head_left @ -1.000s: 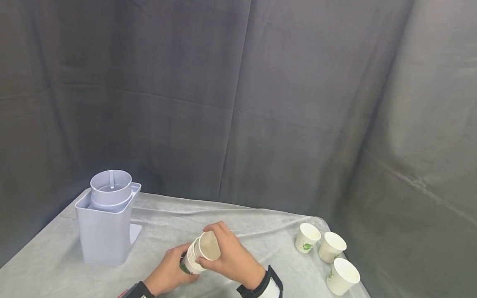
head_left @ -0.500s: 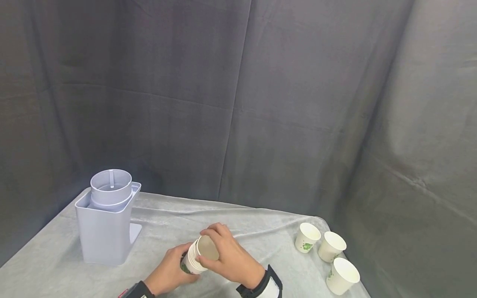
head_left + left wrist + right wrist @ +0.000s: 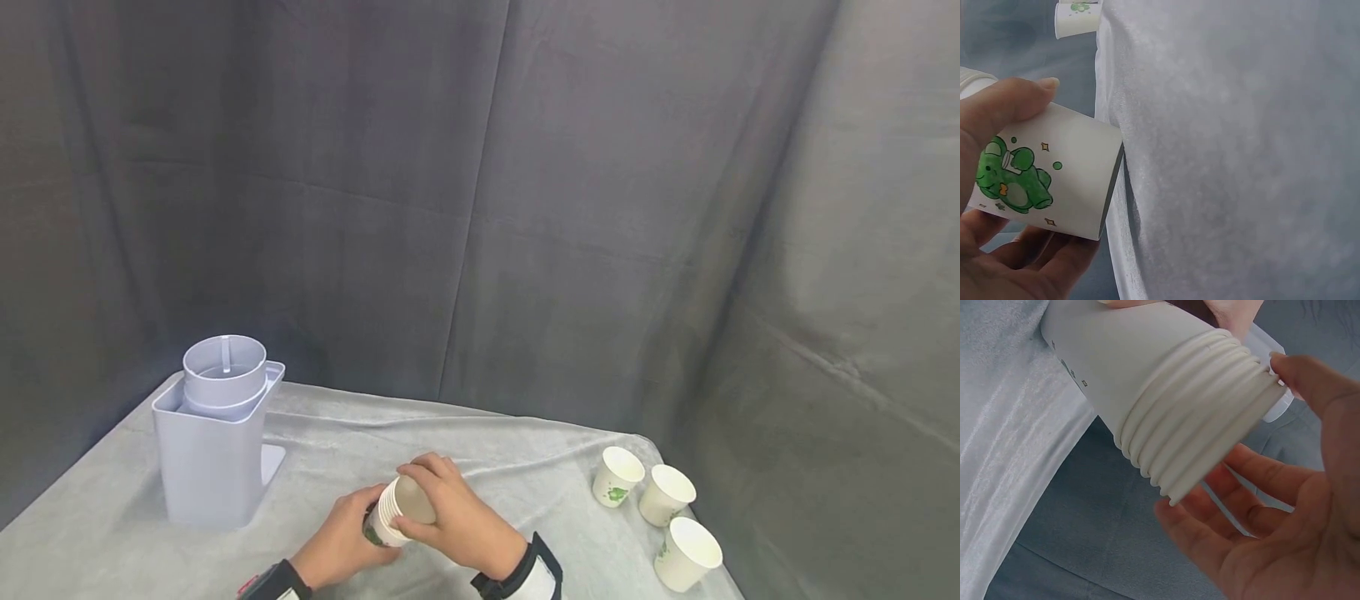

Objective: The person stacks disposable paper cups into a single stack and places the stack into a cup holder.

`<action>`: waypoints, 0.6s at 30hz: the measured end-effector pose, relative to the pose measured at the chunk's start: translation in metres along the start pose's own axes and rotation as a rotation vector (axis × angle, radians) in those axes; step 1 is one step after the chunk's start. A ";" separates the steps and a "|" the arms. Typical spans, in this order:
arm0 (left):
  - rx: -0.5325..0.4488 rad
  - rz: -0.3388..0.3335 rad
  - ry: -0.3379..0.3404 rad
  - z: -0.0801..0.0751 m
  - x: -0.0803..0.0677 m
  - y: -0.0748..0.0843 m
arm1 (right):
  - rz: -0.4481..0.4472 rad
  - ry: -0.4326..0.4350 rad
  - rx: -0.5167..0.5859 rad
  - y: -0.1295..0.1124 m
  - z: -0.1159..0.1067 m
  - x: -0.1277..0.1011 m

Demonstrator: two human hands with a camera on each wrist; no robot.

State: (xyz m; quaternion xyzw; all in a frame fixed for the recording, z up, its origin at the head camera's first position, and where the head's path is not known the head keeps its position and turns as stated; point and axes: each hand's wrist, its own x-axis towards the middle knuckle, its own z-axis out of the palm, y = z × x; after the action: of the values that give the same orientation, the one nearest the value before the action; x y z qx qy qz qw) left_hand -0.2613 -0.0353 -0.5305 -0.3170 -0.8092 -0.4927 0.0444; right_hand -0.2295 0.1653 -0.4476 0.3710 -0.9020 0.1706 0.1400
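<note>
Low centre of the head view: both hands meet over a stack of paper cups (image 3: 390, 515), lying on its side just above the grey cloth-covered table (image 3: 337, 450).
Left hand (image 3: 341, 542): fingers and thumb curled round the bottom end of the stack; in the left wrist view (image 3: 1016, 206) the thumb lies over the outermost cup, beside its green cartoon print.
Right hand (image 3: 457, 521): cupped round the rim end of the stack, fingertips on the nested rims; in the right wrist view (image 3: 1285, 519) the palm lies open under the ridged rims, the thumb touching their edge.
Stack: several cups nested, rims stepped like ridges (image 3: 1204, 419), mouth toward the right hand.
Loose cups: three single cups (image 3: 663, 521) stand upright in a cluster at the lower right of the head view, near the table's right edge, well apart from the hands.
Dispenser: a pale blue-grey cup holder (image 3: 213, 433) stands at the left, its round tube open at the top.
Backdrop: dark grey curtain (image 3: 480, 183) behind the table.
</note>
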 end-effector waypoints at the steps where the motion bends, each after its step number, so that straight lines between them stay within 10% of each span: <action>1: -0.001 0.002 -0.001 0.000 0.000 0.000 | 0.001 0.001 -0.001 0.000 0.000 0.000; 18: -0.052 -0.056 -0.024 -0.001 0.002 0.004 | 0.123 -0.098 0.139 0.028 -0.033 -0.011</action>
State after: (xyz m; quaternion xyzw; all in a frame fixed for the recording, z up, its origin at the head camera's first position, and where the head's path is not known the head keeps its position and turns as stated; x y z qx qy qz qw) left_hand -0.2606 -0.0343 -0.5260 -0.3014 -0.8051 -0.5107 0.0125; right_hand -0.2375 0.2044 -0.4273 0.3319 -0.9148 0.2226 0.0589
